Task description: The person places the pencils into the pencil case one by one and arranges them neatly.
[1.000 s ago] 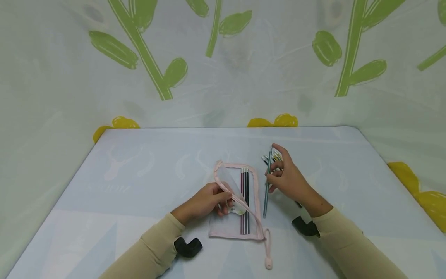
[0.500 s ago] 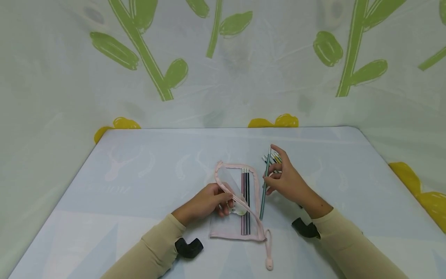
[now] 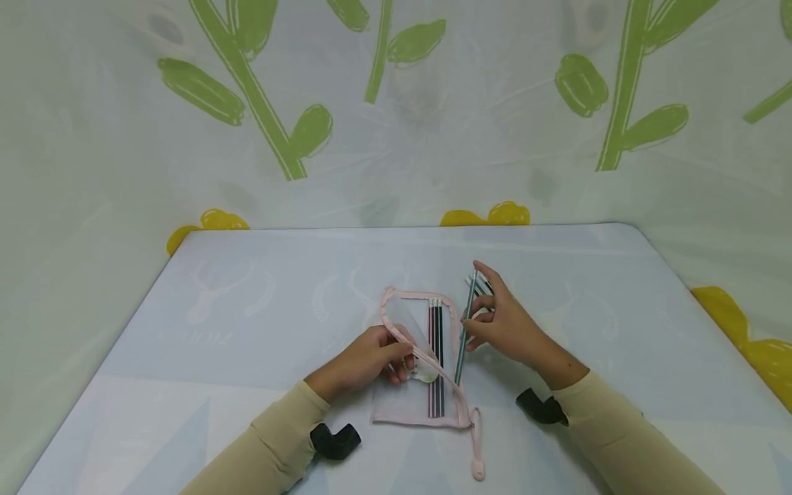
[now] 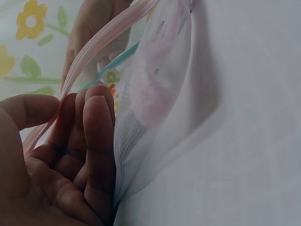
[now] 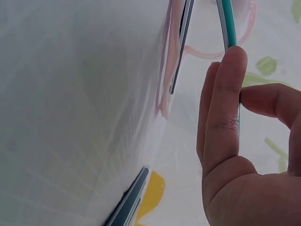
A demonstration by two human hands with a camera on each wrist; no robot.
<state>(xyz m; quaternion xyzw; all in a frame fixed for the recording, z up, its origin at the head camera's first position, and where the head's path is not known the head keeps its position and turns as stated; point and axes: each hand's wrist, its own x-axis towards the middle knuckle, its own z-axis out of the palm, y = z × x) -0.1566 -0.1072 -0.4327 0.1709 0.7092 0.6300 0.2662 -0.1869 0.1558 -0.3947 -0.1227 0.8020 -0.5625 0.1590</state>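
A sheer mesh pencil pouch with pink zip edging (image 3: 423, 421) lies on the table, its mouth pulled apart. My left hand (image 3: 377, 354) pinches the pink zip edge (image 4: 101, 40) between thumb and finger. Inside the pouch lie several dark striped pencils (image 3: 436, 357), side by side. My right hand (image 3: 504, 323) holds a teal pencil (image 3: 465, 333) between thumb and fingers, the index finger at its top end. The pencil slants, its lower end overlapping the pouch's right edge at the opening. In the right wrist view the teal pencil (image 5: 228, 21) runs up past the fingertips.
More pencils (image 3: 478, 283) lie in a loose pile behind my right hand, partly hidden by it. A pink wrist loop (image 3: 477, 447) hangs off the pouch's near right corner. The pale table (image 3: 247, 330) reaches back to a wall cloth printed with green leaves.
My right hand has moved left and slightly down with the teal pencil, whose lower end has come from beside the pouch to its opening. The left hand stays at the zip edge.
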